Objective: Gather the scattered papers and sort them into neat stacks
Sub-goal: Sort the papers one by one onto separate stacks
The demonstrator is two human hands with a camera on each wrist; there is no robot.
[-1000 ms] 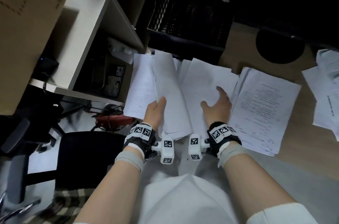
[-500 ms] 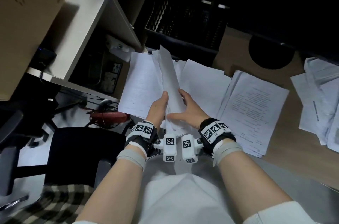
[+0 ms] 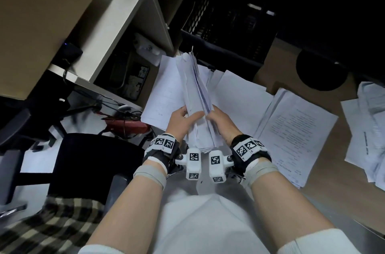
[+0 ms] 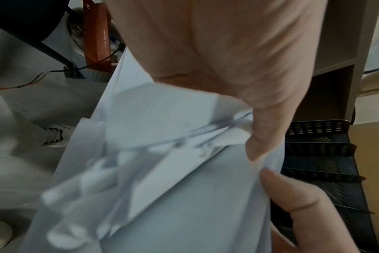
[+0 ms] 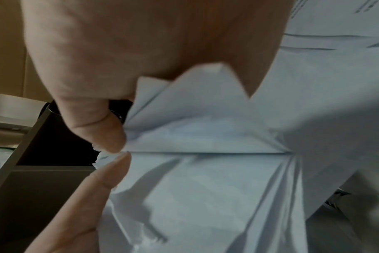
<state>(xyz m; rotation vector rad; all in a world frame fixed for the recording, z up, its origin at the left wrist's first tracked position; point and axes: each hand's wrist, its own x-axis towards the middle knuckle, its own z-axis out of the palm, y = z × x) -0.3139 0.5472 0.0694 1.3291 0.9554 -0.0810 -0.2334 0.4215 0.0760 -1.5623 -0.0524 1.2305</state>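
The left hand [image 3: 180,122] and the right hand [image 3: 221,125] both grip one bundle of papers [image 3: 194,91], fingers and thumbs curled round its lower half from either side, so that the bundle stands on edge, tilted away from the person, above the wooden desk [image 3: 333,195]. In the left wrist view the left thumb [image 4: 268,130] presses on the fanned, uneven sheet corners of the bundle [image 4: 173,154]; in the right wrist view the right thumb [image 5: 97,126] pinches the crumpled sheets [image 5: 206,171] against a finger. Loose sheets [image 3: 239,95] lie flat on the desk directly beneath and behind the bundle. Just right of the bundle lies a printed stack [image 3: 291,135], and further right a disordered pile of papers [image 3: 368,128] at the desk's edge. Behind the bundle stands a black mesh tray [image 3: 225,16]. Left of the bundle a white shelf unit [image 3: 133,16] carries a cardboard box [image 3: 41,14].
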